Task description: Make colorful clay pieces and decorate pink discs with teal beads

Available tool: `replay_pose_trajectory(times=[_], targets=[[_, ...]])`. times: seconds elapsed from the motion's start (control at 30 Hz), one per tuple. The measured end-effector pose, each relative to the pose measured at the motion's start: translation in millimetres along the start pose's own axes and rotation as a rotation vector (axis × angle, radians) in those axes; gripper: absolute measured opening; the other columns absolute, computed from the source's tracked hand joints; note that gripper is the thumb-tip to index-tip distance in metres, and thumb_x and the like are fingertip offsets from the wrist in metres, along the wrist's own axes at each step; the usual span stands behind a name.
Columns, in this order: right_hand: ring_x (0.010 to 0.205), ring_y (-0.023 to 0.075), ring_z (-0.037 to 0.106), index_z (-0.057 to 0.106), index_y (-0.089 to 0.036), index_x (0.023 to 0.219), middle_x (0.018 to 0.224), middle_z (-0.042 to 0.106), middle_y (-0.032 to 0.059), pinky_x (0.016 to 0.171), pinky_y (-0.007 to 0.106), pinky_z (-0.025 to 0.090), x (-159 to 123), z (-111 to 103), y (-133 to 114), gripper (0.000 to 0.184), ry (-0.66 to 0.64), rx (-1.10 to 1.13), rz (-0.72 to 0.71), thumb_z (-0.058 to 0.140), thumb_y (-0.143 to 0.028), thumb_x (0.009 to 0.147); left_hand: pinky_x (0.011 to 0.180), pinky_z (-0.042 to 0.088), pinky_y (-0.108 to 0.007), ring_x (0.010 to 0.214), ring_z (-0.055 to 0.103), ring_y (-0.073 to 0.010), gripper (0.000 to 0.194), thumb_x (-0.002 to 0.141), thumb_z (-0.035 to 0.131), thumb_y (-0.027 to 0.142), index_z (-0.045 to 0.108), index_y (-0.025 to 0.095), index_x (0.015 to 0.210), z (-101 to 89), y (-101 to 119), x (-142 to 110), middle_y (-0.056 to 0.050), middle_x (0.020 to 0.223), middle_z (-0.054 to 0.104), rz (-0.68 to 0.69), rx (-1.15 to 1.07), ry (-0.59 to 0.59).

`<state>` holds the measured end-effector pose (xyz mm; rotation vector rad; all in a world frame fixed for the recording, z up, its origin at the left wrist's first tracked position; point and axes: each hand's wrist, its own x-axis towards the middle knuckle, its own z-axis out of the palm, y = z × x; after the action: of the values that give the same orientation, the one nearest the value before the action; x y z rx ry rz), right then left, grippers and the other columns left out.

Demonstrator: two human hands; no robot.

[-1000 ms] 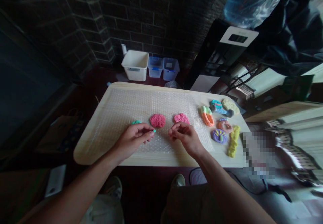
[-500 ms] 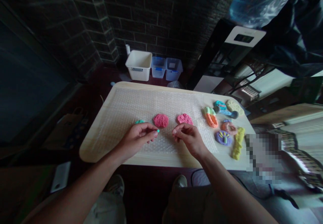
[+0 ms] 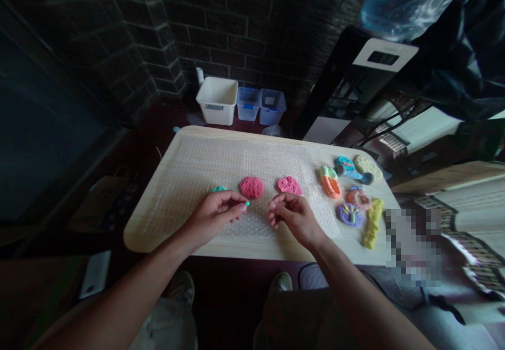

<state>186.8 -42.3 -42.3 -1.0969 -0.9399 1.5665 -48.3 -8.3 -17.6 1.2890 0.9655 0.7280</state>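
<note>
Head view: at left, a green lump (image 3: pixel 218 188) lies partly hidden behind your left hand (image 3: pixel 218 211), whose thumb and forefinger pinch a small green bit (image 3: pixel 247 203) above the bubble wrap (image 3: pixel 205 163). Next come a pink lump (image 3: pixel 251 187) and a second pink piece (image 3: pixel 289 184), just beyond your right hand (image 3: pixel 292 216). Its fingertips are drawn together; whether they grip anything, I can't tell. Rightmost on the table (image 3: pixel 256 250) are a purple disc (image 3: pixel 347 213) and yellow strip (image 3: pixel 373 225).

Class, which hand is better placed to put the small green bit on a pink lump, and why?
Probably the left hand: its fingers pinch the small green bit, close to the left pink lump. The right hand, by the other pink lump, shows no green in its grip.
</note>
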Motion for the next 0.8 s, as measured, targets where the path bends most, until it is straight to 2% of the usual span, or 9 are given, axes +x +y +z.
replay_pose_trajectory(times=[0.07,0.13,0.23,0.3,0.37,0.43,0.53,0.63,0.8], targets=[[0.051,0.0108,0.063,0.07,-0.018,0.075,0.063,0.071,-0.0018,0.05,0.022,0.053,0.3,0.2,-1.4,0.031,0.031,-0.022,-0.075,0.096,-0.034,0.071,0.064,0.048,-0.027,0.069,0.061,-0.0145,0.024,0.083,0.076,0.036,0.074,0.016,0.095,0.1,-0.3,0.2,-0.002,0.08,0.069,0.0,0.002,-0.005],[0.059,0.0123,0.068,0.07,-0.019,0.075,0.068,0.074,-0.0007,0.058,0.024,0.057,0.1,1.0,-2.7,0.031,0.019,-0.004,-0.077,0.097,-0.032,0.07,0.064,0.048,-0.027,0.069,0.061,-0.0144,0.024,0.083,0.076,0.036,0.074,0.016,0.094,0.4,-0.3,0.3,-0.002,0.079,0.069,-0.004,0.001,-0.004],[0.084,0.0178,0.078,0.072,-0.019,0.087,0.093,0.082,0.0064,0.077,0.029,0.063,-1.9,2.8,-2.9,0.028,-0.04,0.06,0.022,0.091,-0.038,0.079,0.065,0.048,-0.027,0.069,0.061,-0.0147,0.025,0.083,0.076,0.037,0.074,0.016,0.096,0.8,0.4,0.3,-0.002,0.078,0.068,-0.01,0.007,-0.003],[0.089,0.0204,0.08,0.072,-0.019,0.093,0.097,0.083,0.0088,0.08,0.032,0.064,-3.4,3.5,-1.5,0.031,-0.068,0.095,0.091,0.084,-0.046,0.085,0.065,0.048,-0.028,0.07,0.061,-0.0149,0.026,0.083,0.075,0.037,0.074,0.015,0.097,0.5,0.6,0.4,-0.002,0.079,0.069,-0.008,0.016,-0.004],[0.076,0.0212,0.08,0.071,-0.017,0.092,0.084,0.082,0.0093,0.067,0.031,0.064,-4.2,3.5,0.4,0.038,-0.096,0.079,0.135,0.077,-0.055,0.09,0.066,0.048,-0.027,0.07,0.061,-0.0147,0.026,0.083,0.075,0.037,0.074,0.015,0.097,0.0,0.2,0.6,-0.002,0.08,0.069,-0.001,0.024,-0.009],[0.053,0.0173,0.073,0.07,-0.016,0.085,0.065,0.077,0.0057,0.049,0.025,0.056,-3.8,2.9,1.5,0.041,-0.099,0.02,0.126,0.074,-0.056,0.091,0.065,0.048,-0.027,0.07,0.061,-0.0145,0.026,0.084,0.075,0.037,0.074,0.015,0.097,-0.5,-0.8,0.9,-0.002,0.08,0.069,0.006,0.024,-0.016],[0.043,0.009,0.057,0.071,-0.017,0.076,0.056,0.068,-0.0022,0.041,0.019,0.045,-2.2,2.3,0.3,0.032,-0.028,-0.043,0.009,0.088,-0.043,0.081,0.065,0.047,-0.027,0.069,0.06,-0.0146,0.026,0.085,0.074,0.038,0.074,0.015,0.097,-0.6,-1.7,0.7,-0.002,0.078,0.068,0.01,0.017,-0.02],[0.056,0.0099,0.063,0.073,-0.019,0.076,0.067,0.072,-0.0018,0.054,0.021,0.052,-1.6,3.0,-3.4,0.026,-0.018,-0.031,-0.074,0.096,-0.03,0.072,0.064,0.046,-0.027,0.068,0.059,-0.0146,0.026,0.085,0.073,0.039,0.074,0.015,0.095,0.0,-1.2,0.2,-0.001,0.074,0.067,0.009,0.009,-0.016],[0.093,0.0214,0.079,0.076,-0.02,0.096,0.103,0.082,0.0091,0.084,0.035,0.063,-3.8,4.9,-4.5,0.026,-0.108,0.081,0.062,0.085,-0.042,0.085,0.064,0.046,-0.027,0.067,0.059,-0.0149,0.025,0.086,0.072,0.039,0.074,0.016,0.094,-0.3,-1.0,0.3,-0.002,0.075,0.067,0.01,0.03,-0.009]])
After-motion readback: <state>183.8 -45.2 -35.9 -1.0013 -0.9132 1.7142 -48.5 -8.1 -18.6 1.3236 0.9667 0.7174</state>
